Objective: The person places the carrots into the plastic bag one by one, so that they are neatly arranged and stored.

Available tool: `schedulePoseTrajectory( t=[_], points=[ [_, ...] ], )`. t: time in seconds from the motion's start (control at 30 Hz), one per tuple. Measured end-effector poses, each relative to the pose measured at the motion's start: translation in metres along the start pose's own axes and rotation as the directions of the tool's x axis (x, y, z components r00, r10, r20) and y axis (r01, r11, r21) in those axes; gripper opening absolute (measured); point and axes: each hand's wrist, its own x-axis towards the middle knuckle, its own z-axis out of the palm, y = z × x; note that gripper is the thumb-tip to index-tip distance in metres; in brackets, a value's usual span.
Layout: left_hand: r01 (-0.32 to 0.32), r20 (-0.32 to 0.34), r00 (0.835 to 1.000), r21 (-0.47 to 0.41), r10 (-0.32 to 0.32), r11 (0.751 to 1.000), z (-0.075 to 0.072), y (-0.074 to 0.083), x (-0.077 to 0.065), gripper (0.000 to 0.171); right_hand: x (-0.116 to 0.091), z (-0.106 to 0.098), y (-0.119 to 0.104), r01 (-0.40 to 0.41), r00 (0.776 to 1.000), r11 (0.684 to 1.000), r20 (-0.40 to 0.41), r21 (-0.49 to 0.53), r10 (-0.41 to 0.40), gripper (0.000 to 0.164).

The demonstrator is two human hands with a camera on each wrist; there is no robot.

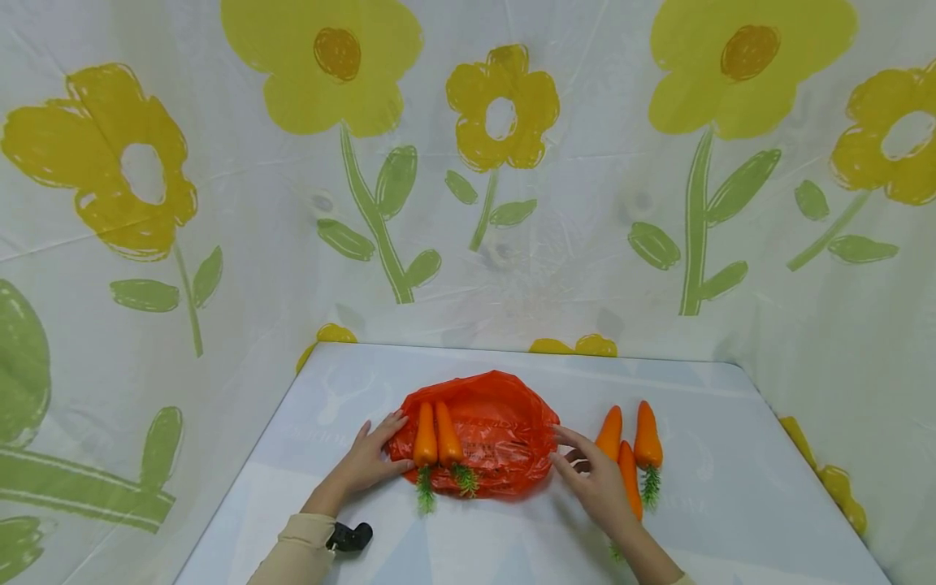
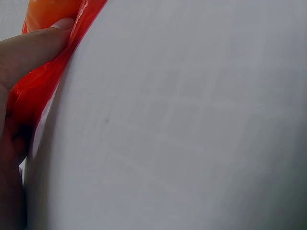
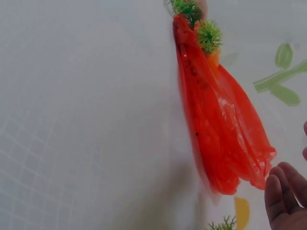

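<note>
We judge the bagging of the carrots to be partway along. The red plastic bag (image 1: 504, 451) is spread on the worktop (image 1: 453, 552), and two carrots, the left one (image 1: 425, 439) and its neighbour (image 1: 448, 443), lie side by side within its outline, leafy tops poking past the near edge. We cannot tell whether they sit properly inside or merely on the plastic. Three more remain outside, to the bag's right: the outermost carrot (image 1: 647, 439), a nearer carrot (image 1: 630, 479) partly hidden by the forearm, and another carrot (image 1: 608, 435) beside it. Our left hand (image 1: 369, 461) pinches the bag's left edge, thumb over the plastic; our right hand (image 1: 595, 479) is relaxed and grasps nothing, fingertips at the right edge. Those three appear left to bag, and the loose tops to tuck in.
</note>
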Motion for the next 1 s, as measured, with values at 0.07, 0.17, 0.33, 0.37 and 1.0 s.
schedulePoseTrajectory(
  t=[0.07,0.17,0.33,0.37,1.0],
  points=[
    [0.0,0.0,1.0,0.0,0.0,1.0,0.0,-0.001,0.0,0.088,0.0,-0.001,0.002,-0.001,1.0,1.0,-0.006,-0.008,0.001,0.044],
    [-0.001,-0.001,1.0,0.004,0.001,1.0,0.0,-0.001,0.0,0.089,-0.001,-0.004,0.004,0.003,1.0,1.0,-0.021,-0.021,-0.004,0.044],
    [-0.003,-0.006,1.0,0.005,0.003,1.0,0.0,-0.001,0.0,0.089,-0.003,-0.011,0.008,0.038,0.998,0.999,-0.051,-0.024,-0.039,0.044],
    [-0.001,-0.006,1.0,0.006,0.001,1.0,0.0,-0.001,0.0,0.089,-0.003,-0.013,0.009,0.047,0.997,0.999,-0.056,-0.025,-0.048,0.044],
    [-0.005,-0.001,1.0,-0.015,0.005,1.0,0.0,0.0,-0.001,0.088,-0.007,-0.032,0.017,0.05,0.994,0.998,-0.1,-0.031,-0.053,0.043]
  ],
)
